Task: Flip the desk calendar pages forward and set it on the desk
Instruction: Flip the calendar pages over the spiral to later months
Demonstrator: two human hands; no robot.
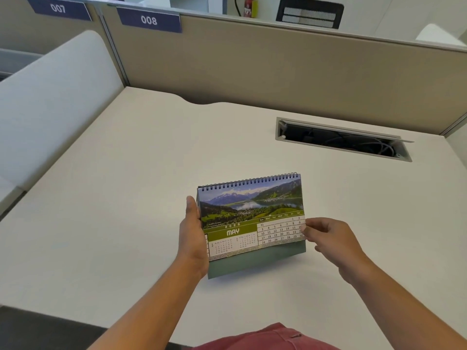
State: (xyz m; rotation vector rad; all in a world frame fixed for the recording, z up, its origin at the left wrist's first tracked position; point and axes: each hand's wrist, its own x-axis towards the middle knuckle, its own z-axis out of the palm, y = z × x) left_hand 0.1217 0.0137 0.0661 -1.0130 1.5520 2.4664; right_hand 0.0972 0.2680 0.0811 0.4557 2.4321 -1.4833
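Note:
A spiral-bound desk calendar shows the May 2026 page with a mountain lake photo. It is held upright just above the white desk, its grey-green base toward me. My left hand grips the calendar's left edge, thumb on the front. My right hand pinches the right edge of the top page between thumb and fingers.
An open cable tray with wires is sunk into the desk at the back right. Beige partition panels labelled 007 and 008 close the back. A white side divider stands at the left. The desk's front edge runs near my body.

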